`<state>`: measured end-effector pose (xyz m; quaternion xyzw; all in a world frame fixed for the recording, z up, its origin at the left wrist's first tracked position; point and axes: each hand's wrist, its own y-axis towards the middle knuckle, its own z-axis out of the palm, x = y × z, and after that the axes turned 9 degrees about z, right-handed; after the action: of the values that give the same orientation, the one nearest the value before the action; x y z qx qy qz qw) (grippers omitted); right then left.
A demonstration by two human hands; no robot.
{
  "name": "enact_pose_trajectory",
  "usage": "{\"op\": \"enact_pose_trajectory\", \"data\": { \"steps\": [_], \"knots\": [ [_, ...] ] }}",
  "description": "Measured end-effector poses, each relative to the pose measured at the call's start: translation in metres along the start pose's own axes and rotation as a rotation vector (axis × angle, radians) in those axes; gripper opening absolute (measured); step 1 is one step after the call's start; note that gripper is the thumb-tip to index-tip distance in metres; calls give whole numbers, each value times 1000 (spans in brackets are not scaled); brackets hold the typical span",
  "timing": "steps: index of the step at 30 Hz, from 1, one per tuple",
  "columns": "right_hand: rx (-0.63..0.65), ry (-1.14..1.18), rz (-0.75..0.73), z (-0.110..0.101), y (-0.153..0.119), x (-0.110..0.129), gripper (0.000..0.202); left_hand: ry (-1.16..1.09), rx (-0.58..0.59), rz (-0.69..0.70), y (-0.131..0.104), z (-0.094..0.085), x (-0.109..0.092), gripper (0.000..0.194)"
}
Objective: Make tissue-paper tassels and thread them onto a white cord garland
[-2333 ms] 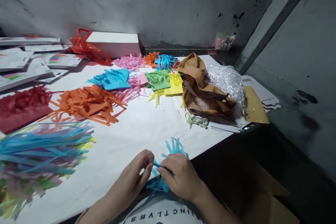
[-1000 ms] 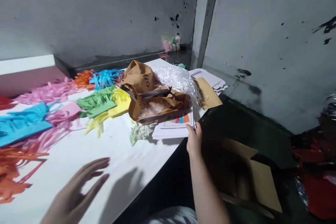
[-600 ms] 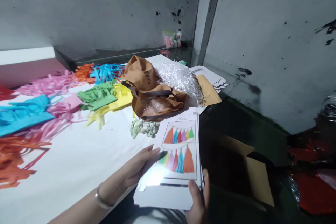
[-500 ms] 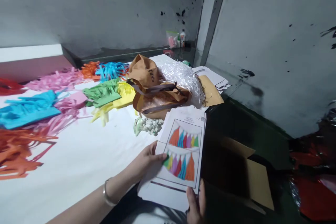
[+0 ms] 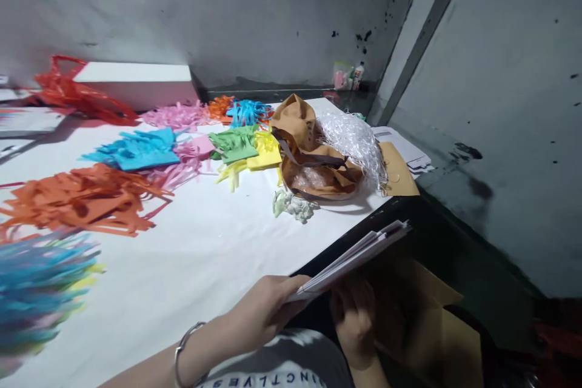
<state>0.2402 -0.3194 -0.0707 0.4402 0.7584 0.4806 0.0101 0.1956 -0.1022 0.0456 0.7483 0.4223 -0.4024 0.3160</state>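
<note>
My left hand (image 5: 270, 309) is closed on the near end of a stack of printed sheets (image 5: 352, 260). The stack is tipped nearly edge-on above the table edge, so its printed face is hidden. Just under it is my right hand (image 5: 357, 318), its fingers curled and shaded; whatever they hold, if anything, is hidden. On the white table (image 5: 236, 242) near the stack lies a crumpled pale green-white bundle (image 5: 294, 206). Behind that sits an open brown bag (image 5: 318, 163) with clear plastic inside.
Fringed tissue bundles in orange (image 5: 86, 200), blue (image 5: 134, 148), green (image 5: 236, 144) and yellow (image 5: 266, 150) spread leftward. A shiny white strand heap (image 5: 354, 139) lies behind the bag. Below the table's right edge stands an open cardboard box (image 5: 454, 339).
The stack has turned from showing its tassel picture to nearly edge-on. My right hand has shifted from its lower edge to beneath it. The view has swung left.
</note>
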Motion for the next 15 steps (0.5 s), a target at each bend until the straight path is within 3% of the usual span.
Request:
{"op": "enact_pose_trajectory", "data": {
  "steps": [2, 5, 7, 8, 11, 13, 15],
  "knots": [
    [76, 109, 86, 0, 4, 10, 12, 58, -18, -18, -10, -3, 6, 30],
    [309, 276, 204, -12, 12, 22, 12, 185, -38, -84, -25, -3, 19, 37],
    [318, 343, 330, -25, 23, 23, 10, 282, -22, -112, -32, -3, 24, 35],
    [251, 377, 440, -32, 31, 19, 9, 326, 1, -119, -35, -3, 24, 33],
    [-143, 472, 792, -57, 63, -14, 17, 437, 93, -138, -41, -5, 20, 25],
    [-360, 479, 911, -76, 83, -51, 20, 497, 138, -151, -44, -8, 16, 21],
    [-450, 351, 976, -91, 93, -92, 23, 517, 151, -162, -49, -11, 16, 20]
  ]
}}
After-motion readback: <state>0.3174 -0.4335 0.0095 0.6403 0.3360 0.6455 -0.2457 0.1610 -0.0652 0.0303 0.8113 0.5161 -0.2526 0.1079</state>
